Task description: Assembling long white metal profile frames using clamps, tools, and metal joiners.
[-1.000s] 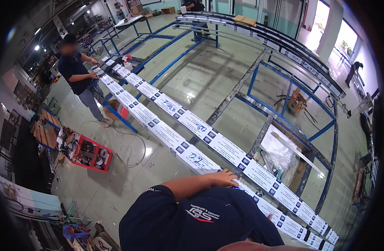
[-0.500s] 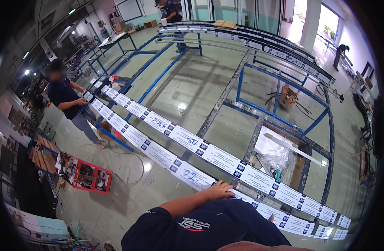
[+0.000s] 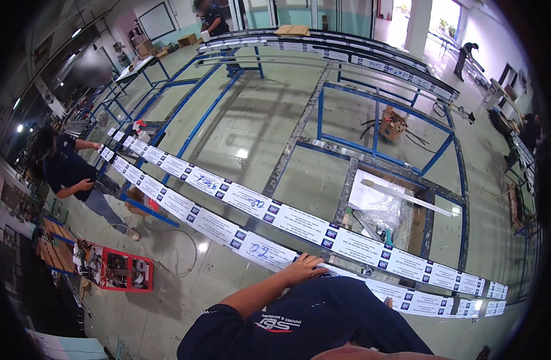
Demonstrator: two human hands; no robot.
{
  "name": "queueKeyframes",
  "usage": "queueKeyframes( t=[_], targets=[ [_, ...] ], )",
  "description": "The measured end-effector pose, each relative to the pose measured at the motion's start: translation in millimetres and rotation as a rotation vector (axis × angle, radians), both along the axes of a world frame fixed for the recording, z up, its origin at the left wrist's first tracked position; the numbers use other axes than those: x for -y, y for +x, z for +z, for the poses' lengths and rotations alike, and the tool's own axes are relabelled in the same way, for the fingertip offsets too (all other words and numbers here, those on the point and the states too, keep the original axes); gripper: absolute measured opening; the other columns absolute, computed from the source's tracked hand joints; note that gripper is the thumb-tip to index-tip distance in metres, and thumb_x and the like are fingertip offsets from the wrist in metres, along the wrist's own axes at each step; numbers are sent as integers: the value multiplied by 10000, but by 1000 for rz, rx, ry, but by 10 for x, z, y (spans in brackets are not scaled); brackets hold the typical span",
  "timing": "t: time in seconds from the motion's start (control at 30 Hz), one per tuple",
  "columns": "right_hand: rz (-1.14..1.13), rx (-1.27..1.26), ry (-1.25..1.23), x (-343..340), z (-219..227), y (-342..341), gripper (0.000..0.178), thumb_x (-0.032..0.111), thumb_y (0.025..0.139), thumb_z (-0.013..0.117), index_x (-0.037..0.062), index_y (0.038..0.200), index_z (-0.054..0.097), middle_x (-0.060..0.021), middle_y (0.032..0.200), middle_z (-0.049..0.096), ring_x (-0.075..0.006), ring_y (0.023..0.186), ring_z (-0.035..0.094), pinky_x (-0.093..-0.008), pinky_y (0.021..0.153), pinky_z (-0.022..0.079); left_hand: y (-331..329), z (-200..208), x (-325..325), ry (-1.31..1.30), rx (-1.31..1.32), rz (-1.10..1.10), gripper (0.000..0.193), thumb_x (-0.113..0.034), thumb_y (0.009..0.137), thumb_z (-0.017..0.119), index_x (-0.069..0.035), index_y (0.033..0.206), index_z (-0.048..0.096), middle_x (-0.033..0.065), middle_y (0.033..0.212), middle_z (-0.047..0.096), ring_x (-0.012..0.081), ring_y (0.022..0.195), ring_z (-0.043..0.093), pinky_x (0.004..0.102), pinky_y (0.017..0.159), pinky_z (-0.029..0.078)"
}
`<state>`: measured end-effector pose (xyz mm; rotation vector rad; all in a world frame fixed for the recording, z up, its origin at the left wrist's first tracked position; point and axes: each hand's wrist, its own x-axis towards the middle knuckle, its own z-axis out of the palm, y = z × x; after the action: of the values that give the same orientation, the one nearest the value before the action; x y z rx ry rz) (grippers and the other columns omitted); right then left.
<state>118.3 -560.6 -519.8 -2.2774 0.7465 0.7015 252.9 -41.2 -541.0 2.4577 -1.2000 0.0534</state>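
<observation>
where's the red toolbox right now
In the head view, the red toolbox sits on the floor at lower left, right of the wooden boards and left of the white bar under the left hand.

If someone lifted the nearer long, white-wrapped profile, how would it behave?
The nearer white-wrapped profile would probably stay fairly stiff, as it shows no visible kink. It may swing, since it reaches far past the left hand both ways. Its smooth-looking wrapping might slip.
</observation>
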Motion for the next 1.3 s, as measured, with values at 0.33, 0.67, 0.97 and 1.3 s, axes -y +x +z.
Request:
queueKeyframes(
  t=[0.33, 0.67, 0.97, 1.3],
  targets=[
    [62, 348, -491, 794, 151, 85, 468, 413, 921, 878, -41, 853, 786, -168, 693, 738, -391, 621, 721, -505, 647, 597, 20, 230, 34, 48, -155, -15, 524, -288, 1046, 638, -249, 1566, 584, 169, 1554, 556, 371, 1469, 523, 555, 1217, 347],
    [-652, 747, -610, 535, -979, 945, 1328, 717, 876, 833, -195, 1655, 262, -422, 1756, 199, -575, 1659, 96, -651, 1362, 66, 405, 761, 537, -59, -173, 80, 814, -409, 855, 861, -156, 1571, 566, 211, 1558, 540, 439, 1504, 476, 750, 1240, 260],
    [-1226, 880, -336, 285, -305, 1556, 1327, 385, 826, 954, -73, 1715, 81, -465, 1746, -42, -600, 1663, 40, -544, 1368, 173, 1183, 415, 1529, 240, -96, 86, 1195, -556, 734, 949, -33, 1668, 418, 260, 1658, 447, 458, 1583, 375, 750, 1290, 166],
    [-1245, 938, -229, 504, -268, 1821, 1345, 555, 832, 943, -116, 1703, 169, -419, 1769, 112, -527, 1680, 143, -506, 1373, 212, 1656, 216, 1774, 238, -137, 17, 1221, -438, 663, 968, -13, 1660, 404, 281, 1591, 515, 478, 1478, 471, 623, 1254, 302]
  ],
)
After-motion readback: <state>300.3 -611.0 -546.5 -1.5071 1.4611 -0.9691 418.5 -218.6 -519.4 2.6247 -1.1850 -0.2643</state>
